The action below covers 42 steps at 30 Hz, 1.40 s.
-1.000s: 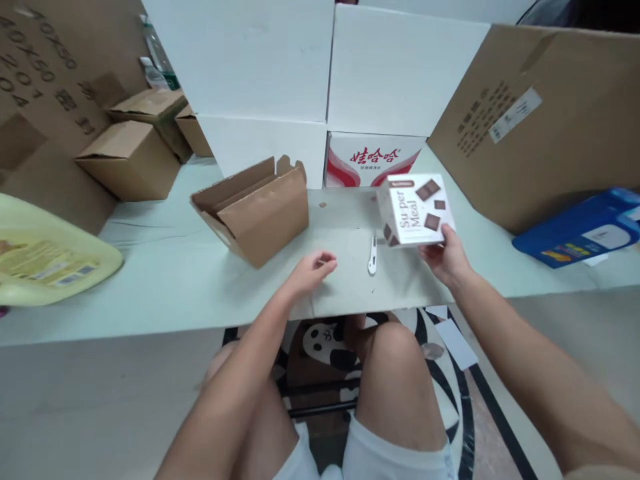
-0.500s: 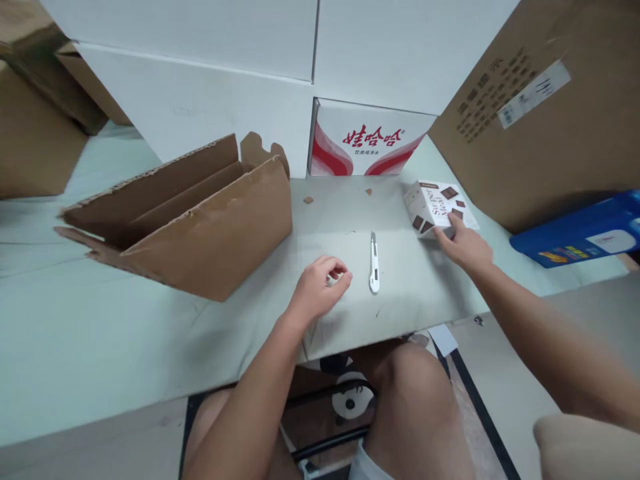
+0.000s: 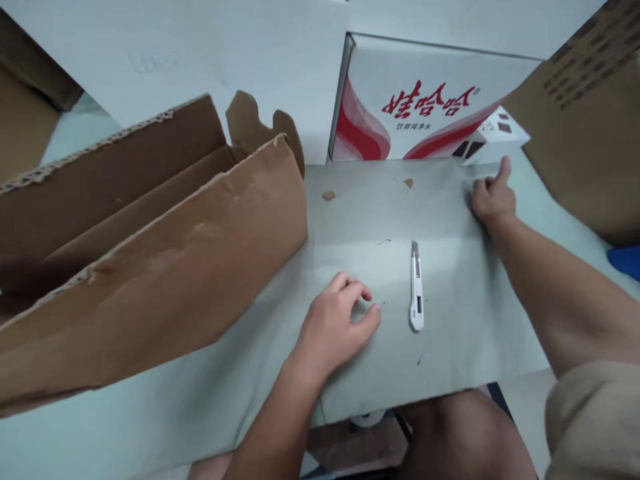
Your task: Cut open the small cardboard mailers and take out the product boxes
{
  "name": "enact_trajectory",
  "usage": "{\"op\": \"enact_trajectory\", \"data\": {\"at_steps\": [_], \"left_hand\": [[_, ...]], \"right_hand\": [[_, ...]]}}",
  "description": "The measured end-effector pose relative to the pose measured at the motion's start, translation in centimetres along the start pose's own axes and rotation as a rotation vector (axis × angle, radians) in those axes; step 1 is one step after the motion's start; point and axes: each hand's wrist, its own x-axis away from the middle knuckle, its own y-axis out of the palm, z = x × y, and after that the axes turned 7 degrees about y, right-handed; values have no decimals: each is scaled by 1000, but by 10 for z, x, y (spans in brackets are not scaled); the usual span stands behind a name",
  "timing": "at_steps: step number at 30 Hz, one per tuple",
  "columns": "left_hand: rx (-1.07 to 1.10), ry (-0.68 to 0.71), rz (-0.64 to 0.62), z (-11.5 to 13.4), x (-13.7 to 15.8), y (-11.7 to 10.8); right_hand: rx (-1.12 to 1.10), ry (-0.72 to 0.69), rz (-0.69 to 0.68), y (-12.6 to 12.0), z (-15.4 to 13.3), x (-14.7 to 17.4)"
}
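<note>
My left hand (image 3: 340,323) rests on the table with its fingers curved and its thumb apart, holding nothing. To its right lies a white utility knife (image 3: 417,290), blade pointing away from me. At the back right, a small white box with brown squares printed on it (image 3: 493,141) leans at a tilt by the red-and-white carton (image 3: 425,100). Just in front of that box is my right hand (image 3: 494,193). One of its digits stretches up towards the box and the others are bent; nothing shows in its grasp. Whether the fingertip touches the box is unclear.
A large open brown cardboard box (image 3: 200,253) takes up the left side of the table. White cartons (image 3: 200,60) form a wall behind. Two cardboard scraps (image 3: 329,195) lie near the back. On the right stand a brown carton (image 3: 590,140) and a blue package (image 3: 625,261).
My right hand and the small white box have moved back against the red-and-white carton, and the hand's hold has loosened. The view has shifted closer. My left hand stays near the knife.
</note>
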Motion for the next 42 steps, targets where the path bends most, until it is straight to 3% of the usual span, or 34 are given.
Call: {"op": "enact_trajectory", "data": {"at_steps": [3,5,12,18,21,24,27,29,32,36,42], "left_hand": [[-25,34,-7,-2,3,0],[-59,60,-24,-2,5,1],[-83,108,-4,-2,9,5],[-42,180,46,3,20,-5],[19,159,113,4,27,-20],[40,158,178,1,31,-34],[32,200,200,-4,33,-41],[33,207,196,-6,34,-43],[31,203,199,-7,38,-45],[2,200,185,-6,44,-50],[-83,136,95,-10,54,-51]], "right_hand": [[237,-47,163,6,4,8],[325,-77,180,7,3,14],[468,-122,74,-3,-8,39],[579,-250,13,-2,-40,104],[518,-401,-45,13,-82,137],[379,-567,-96,28,-147,158],[-25,-685,-148,41,-223,171],[-183,-595,-325,50,-266,180],[-99,-490,-580,59,-301,198],[-24,-401,-580,46,-285,221],[-148,-77,-551,-3,-188,250]]}}
